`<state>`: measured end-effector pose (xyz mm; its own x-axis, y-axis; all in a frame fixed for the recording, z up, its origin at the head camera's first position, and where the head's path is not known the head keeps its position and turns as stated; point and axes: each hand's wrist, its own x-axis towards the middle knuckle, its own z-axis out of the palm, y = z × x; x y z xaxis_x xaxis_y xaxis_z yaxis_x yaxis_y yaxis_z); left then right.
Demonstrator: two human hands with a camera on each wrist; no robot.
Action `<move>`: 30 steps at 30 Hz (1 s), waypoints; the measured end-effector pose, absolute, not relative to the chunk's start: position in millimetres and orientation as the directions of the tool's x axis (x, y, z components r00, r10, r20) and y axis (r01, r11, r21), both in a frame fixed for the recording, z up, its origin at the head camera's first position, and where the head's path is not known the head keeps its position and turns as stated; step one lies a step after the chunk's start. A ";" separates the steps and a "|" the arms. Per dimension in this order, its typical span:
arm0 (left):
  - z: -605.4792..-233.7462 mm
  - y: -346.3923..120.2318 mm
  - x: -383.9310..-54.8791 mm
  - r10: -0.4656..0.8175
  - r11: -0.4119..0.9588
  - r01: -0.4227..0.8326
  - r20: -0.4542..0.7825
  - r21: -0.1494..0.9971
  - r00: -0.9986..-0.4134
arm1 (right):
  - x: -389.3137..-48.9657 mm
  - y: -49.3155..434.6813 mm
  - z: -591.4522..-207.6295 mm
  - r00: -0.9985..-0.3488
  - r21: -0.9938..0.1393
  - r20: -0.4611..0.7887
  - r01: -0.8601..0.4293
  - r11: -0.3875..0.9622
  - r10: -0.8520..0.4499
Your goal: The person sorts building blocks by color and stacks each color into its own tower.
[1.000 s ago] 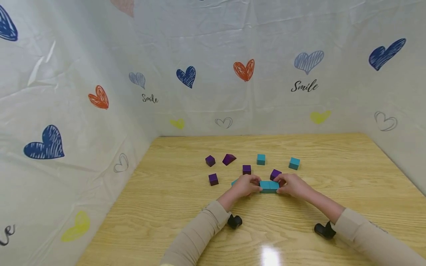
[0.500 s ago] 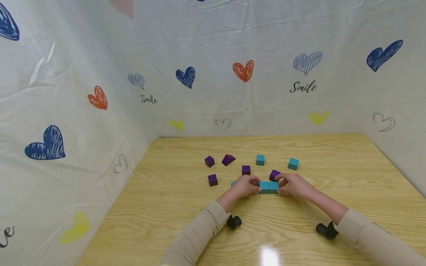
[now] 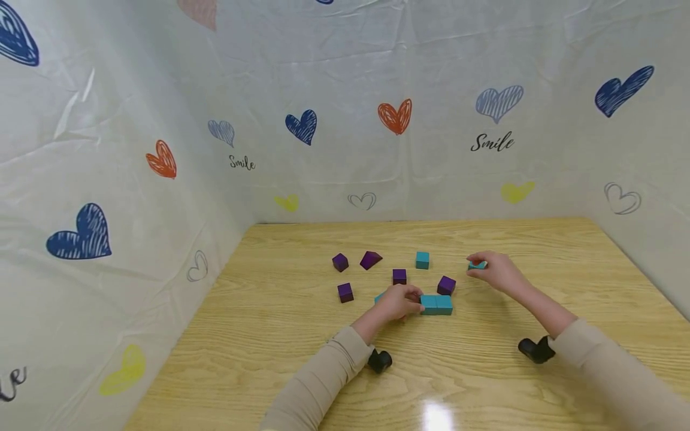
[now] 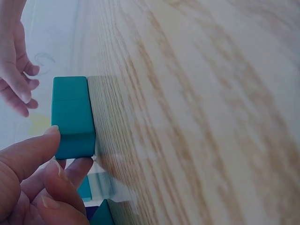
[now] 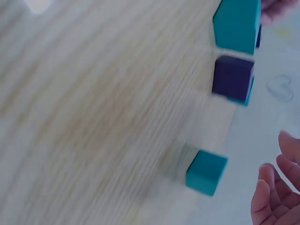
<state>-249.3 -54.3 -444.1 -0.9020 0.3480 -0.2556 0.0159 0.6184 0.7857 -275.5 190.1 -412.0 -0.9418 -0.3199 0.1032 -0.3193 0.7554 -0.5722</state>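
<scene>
Two teal cubes stand side by side in a row, the left cube [image 3: 429,303] touching the right cube [image 3: 444,304]. My left hand [image 3: 397,301] holds the left end of this row, its thumb and a finger on the end cube [image 4: 75,143] in the left wrist view. Over at the right, my right hand [image 3: 498,272] hovers around a lone teal cube [image 3: 477,265]. In the right wrist view the spread fingers [image 5: 269,192] are apart from that cube. Another teal block [image 3: 379,296] is mostly hidden behind my left hand.
Several purple blocks lie beyond the hands: cubes [image 3: 345,292], [image 3: 340,261], a purple cube [image 3: 399,276], a purple cube [image 3: 446,285] close behind the row, and a wedge-like purple piece [image 3: 371,259]. A teal cube [image 3: 423,260] sits farther back on the wooden table [image 3: 280,335].
My right hand has let go of the right end of the teal row and moved right and away, to the lone teal cube. The left hand stays in place.
</scene>
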 end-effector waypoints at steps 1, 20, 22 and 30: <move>-444.3 -54.3 -249.5 0.348 0.620 0.018 -0.255 0.784 -0.902 | -279.4 193.5 -412.0 -0.944 -0.563 0.102 -0.316 0.764 -0.315; -446.5 -54.7 -254.2 0.348 0.621 0.017 -0.256 0.783 -0.902 | -314.1 214.5 -440.9 -0.963 -0.540 0.033 -0.244 0.805 -0.269; -446.7 -55.0 -254.7 0.348 0.622 0.017 -0.257 0.783 -0.901 | -314.7 214.9 -442.5 -0.963 -0.534 0.037 -0.243 0.810 -0.265; -448.4 -55.7 -256.1 0.352 0.622 0.024 -0.253 0.782 -0.901 | -315.1 213.7 -443.7 -0.967 -0.549 0.028 -0.226 0.805 -0.253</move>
